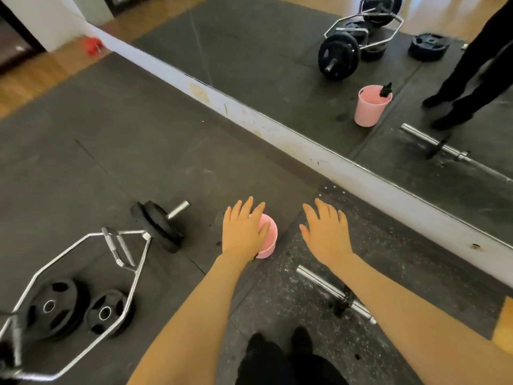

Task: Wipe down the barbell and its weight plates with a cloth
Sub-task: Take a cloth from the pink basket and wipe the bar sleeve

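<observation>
Two bare hands reached forward over the gym's rubber mat [91,151] as we stood facing the wall mirror [305,51]. Our left hand [244,232] hovered with fingers straight and spread above a pink bucket [268,240], covering most of its mouth from our view; whether the fingertips touched the rim we could not tell. Our right hand [326,232] was likewise flat and open, fingers straight, holding nothing, just to the right of the bucket over the speckled mat [291,295].

No cloth was plainly visible (only a sliver of green showed under the left wrist, beside the bucket's base).

Below the right hand, crossed by the right forearm, lay a straight chrome barbell [322,282] on the floor, with a small dark collar or plate [342,302] on it. To the left of the left hand sat a chrome hex bar [83,269], its near sleeve loaded with black weight plates [158,226]. Two loose black plates [55,307] lay inside the hex frame, further left and nearer us than the hand.

Beyond both hands ran the white baseboard [277,132] under the mirror, whose glass repeated the bucket, the bars and dark-trousered legs. Our dark shoes [277,345] showed beneath the forearms.
</observation>
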### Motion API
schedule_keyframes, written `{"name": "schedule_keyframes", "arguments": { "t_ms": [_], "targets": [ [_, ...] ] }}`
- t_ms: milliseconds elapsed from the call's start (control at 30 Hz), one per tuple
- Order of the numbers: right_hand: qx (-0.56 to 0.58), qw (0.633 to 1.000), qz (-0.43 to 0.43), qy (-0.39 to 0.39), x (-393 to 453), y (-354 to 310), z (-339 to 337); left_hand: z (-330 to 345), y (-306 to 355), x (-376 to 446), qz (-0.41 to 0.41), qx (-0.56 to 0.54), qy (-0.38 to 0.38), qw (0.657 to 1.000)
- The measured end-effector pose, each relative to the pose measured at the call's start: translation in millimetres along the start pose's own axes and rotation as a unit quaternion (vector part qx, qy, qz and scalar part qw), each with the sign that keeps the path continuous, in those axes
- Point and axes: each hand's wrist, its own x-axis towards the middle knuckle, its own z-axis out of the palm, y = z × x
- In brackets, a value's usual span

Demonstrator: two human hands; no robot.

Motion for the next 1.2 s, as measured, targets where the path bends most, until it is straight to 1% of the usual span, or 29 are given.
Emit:
{"name": "schedule_keyframes", "arguments": {
  "t_ms": [133,300,467,667,833,1067,1200],
  "targets": [
    [0.020,0.999,0.030,-0.007,23,-9,18,18,-19,36,0.006,0.010,-0.035,0.999],
    [0.025,0.997,0.079,-0.011,34,-15,54,50,-39,69,0.042,0.010,-0.075,0.996],
    [0.023,0.987,0.153,-0.047,35,-19,100,93,-62,82,0.075,0.023,-0.102,0.992],
    [0.023,0.980,0.186,-0.068,42,-25,161,158,-88,89,0.081,0.016,-0.132,0.988],
    [0.026,0.980,0.178,-0.080,67,-30,245,241,-102,96,0.077,0.007,-0.120,0.990],
    [0.035,0.986,0.147,-0.075,119,-20,406,404,-128,123,0.069,-0.002,-0.092,0.993],
    [0.040,0.990,0.129,-0.035,149,-1,496,492,-138,143,0.090,-0.024,-0.044,0.995]
  ]
}}
